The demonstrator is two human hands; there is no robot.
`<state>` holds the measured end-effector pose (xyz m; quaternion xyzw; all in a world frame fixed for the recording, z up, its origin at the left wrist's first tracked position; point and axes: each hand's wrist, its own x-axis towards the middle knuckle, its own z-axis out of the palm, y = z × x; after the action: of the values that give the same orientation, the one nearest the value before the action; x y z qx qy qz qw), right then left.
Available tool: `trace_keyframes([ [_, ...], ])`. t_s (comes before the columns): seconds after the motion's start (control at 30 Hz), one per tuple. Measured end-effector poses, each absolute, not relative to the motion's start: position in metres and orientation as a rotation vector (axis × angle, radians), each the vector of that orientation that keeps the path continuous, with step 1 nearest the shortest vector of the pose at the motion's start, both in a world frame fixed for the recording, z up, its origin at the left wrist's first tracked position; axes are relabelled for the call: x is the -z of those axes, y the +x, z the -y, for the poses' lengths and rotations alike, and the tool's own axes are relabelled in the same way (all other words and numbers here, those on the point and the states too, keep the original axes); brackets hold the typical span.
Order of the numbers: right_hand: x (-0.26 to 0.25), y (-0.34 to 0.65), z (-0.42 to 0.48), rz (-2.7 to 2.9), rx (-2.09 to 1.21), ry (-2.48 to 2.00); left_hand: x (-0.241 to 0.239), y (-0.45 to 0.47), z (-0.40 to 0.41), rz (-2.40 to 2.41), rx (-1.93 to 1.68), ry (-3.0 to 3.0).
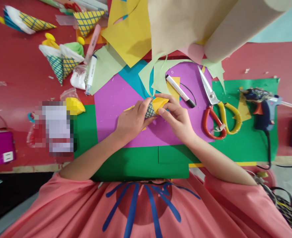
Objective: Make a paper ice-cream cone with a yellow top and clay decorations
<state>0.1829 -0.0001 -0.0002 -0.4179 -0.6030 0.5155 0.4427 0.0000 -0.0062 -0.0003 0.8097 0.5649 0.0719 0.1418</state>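
Observation:
Over the purple sheet, my left hand is wrapped round a small paper cone with a blue crisscross pattern. A yellow paper piece shows at the cone's open end, on the right. My right hand pinches the edge of that yellow piece between thumb and fingers. The cone lies sideways, its tip hidden by my left hand. Just beyond my right hand are a white marker with a black cap and large scissors with one red and one yellow handle.
A hot glue gun lies at the right on the green sheet. Several decorated paper cones are at the upper left. A large beige paper roll stands at the back. Paper scraps and a yellow clay packet lie around.

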Motion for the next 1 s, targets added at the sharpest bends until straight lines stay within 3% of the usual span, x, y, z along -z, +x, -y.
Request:
trace_keyframes([
  [0.57,0.011,0.188,-0.005,1.645,-0.992,-0.983,0.022,-0.014,-0.002,-1.378,-0.894,2.156],
  [0.83,0.003,0.191,-0.004,1.560,-0.967,-0.903,0.017,-0.020,0.003,-1.468,-0.868,2.312],
  [1.0,0.002,0.189,0.000,1.626,-1.010,-0.823,0.007,-0.018,-0.001,-1.569,-0.638,2.405],
])
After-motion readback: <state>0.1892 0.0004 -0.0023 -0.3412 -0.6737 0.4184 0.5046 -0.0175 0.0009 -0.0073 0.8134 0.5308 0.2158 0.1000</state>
